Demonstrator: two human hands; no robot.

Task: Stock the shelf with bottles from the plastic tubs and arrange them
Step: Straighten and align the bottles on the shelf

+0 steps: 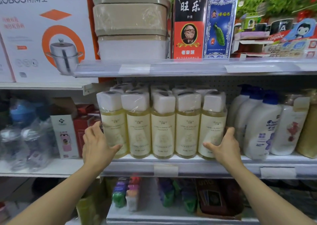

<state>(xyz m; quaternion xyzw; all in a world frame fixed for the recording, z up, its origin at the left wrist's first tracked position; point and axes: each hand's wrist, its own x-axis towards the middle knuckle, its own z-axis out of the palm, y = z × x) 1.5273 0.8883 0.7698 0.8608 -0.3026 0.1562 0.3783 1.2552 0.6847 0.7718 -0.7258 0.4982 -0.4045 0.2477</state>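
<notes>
A row of five yellow bottles (pixel 163 127) stood upright at the front edge of the middle shelf (pixel 205 170), each touching the next, with more of the same bottles behind them. Each had a white square cap under clear plastic wrap and a cream label on which "CAMELLIA AMINO ACID FRAGRANCE" could be read; the brand name above it was too small to read.

The left hand (pixel 97 144) lay flat against the outer side of the leftmost bottle, fingers spread and the thumb across its lower front. The right hand (pixel 225 145) pressed in the same way on the rightmost bottle, fingers open, thumb on the front. Neither hand closed around a bottle.

Just beside the row on the right stood white bottles with blue caps (pixel 260 127); their label was blurred. On the shelf above, a large box (pixel 44 32) showed "COBOS" and a steel pot, a red and black box (pixel 188 25) carried Chinese characters, and a "Colgate" carton (pixel 277 37) lay farther right.
</notes>
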